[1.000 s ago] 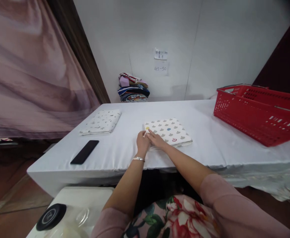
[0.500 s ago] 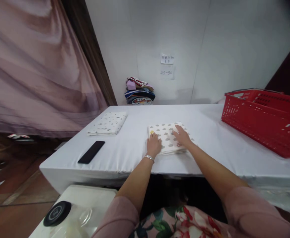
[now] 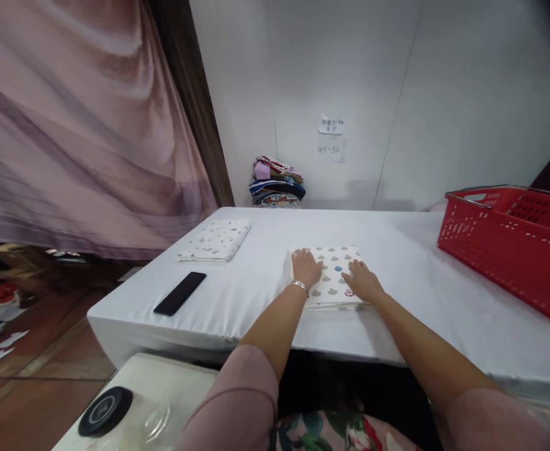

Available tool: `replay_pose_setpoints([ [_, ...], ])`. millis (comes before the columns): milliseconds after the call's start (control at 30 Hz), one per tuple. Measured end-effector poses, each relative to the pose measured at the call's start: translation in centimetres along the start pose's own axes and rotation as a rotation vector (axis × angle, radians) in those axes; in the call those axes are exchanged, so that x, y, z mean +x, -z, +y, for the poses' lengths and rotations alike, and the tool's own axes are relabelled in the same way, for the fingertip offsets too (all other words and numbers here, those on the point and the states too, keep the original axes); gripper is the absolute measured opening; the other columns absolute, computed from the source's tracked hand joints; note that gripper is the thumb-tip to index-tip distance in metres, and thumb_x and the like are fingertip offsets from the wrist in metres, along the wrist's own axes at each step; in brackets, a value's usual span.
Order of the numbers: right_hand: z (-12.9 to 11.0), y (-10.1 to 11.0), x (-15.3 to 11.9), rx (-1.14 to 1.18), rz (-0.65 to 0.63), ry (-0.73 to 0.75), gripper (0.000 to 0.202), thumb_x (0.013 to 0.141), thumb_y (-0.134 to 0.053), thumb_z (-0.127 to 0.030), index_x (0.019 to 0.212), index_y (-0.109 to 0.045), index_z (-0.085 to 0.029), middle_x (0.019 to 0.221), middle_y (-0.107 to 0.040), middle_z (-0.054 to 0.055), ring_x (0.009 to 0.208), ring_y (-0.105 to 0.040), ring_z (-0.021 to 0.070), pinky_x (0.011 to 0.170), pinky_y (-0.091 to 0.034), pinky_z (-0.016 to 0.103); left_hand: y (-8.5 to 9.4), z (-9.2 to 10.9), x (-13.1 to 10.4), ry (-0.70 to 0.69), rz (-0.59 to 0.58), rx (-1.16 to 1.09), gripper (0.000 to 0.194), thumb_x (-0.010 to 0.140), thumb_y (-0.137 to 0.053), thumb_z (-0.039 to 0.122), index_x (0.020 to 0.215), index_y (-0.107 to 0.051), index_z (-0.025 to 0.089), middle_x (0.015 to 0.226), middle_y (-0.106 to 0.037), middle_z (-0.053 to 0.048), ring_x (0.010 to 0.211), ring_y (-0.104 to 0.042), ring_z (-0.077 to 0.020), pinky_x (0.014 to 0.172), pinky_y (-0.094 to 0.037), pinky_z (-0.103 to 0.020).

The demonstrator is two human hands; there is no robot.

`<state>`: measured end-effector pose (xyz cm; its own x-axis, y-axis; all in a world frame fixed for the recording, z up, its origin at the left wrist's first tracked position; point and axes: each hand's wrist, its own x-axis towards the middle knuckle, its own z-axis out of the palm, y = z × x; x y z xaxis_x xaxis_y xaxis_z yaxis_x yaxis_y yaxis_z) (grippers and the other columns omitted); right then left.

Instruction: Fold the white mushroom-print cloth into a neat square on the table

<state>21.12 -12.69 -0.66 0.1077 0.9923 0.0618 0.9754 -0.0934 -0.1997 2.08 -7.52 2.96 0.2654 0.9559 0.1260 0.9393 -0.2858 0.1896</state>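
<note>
A folded white cloth (image 3: pixel 332 285) with rows of grey prints and a few coloured motifs lies flat in front of me on the white-covered table (image 3: pixel 256 282). On its left part rests my left hand (image 3: pixel 306 268), palm down with fingers stretched forward; a silver bracelet circles that wrist. My right hand (image 3: pixel 363 281) lies flat on the right side of the same cloth, fingers apart. Neither hand grips it. To the left, a second folded white cloth (image 3: pixel 216 240) with small dark prints sits by the table's left edge.
A black phone (image 3: pixel 180 293) lies near the front left. A red plastic basket (image 3: pixel 505 241) stands at the right. Behind the far edge rises a stack of folded fabrics (image 3: pixel 277 185) against the wall. A white surface with a black-lidded container (image 3: pixel 106 411) is at lower left.
My left hand has moved forward on the cloth, and my right hand has drawn back toward its right side, uncovering a blue motif. The view has shifted slightly.
</note>
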Motion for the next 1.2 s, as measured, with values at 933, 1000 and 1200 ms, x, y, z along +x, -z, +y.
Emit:
replay_pose_setpoints([
  [933,-0.5,-0.2,7.6,0.024,-0.097,-0.019,0.066,0.09,-0.024,-0.057,0.143,-0.03,-0.017,0.154,-0.018,0.011,0.141,-0.009,0.0254,0.109,-0.017,0.052,-1.7,-1.8,0.0,0.169,-0.039,-0.17,0.069,0.088,-0.033,0.052,0.143,-0.03,0.009,0.154,-0.018,-0.014,0.141,-0.015,-0.0317,0.111,-0.023,-0.045],
  [1000,-0.7,-0.1,7.5,0.023,-0.101,-0.019,0.067,0.09,-0.023,-0.057,0.143,-0.028,-0.017,0.154,-0.017,0.01,0.142,-0.009,0.0252,0.109,-0.017,0.052,-1.3,-1.5,0.5,0.185,-0.088,-0.122,0.07,0.088,-0.033,0.052,0.143,-0.03,0.01,0.154,-0.017,-0.014,0.141,-0.013,-0.0328,0.112,-0.018,-0.052],
  [1200,-0.7,-0.1,7.3,0.02,-0.096,-0.021,0.067,0.09,-0.022,-0.057,0.144,-0.027,-0.017,0.155,-0.017,0.01,0.142,-0.008,0.0247,0.109,-0.016,0.052,-0.9,-1.0,3.0,0.073,-0.009,-0.053,0.068,0.088,-0.03,0.053,0.143,-0.033,0.013,0.154,-0.018,-0.012,0.143,-0.004,-0.0289,0.114,-0.001,-0.051],
])
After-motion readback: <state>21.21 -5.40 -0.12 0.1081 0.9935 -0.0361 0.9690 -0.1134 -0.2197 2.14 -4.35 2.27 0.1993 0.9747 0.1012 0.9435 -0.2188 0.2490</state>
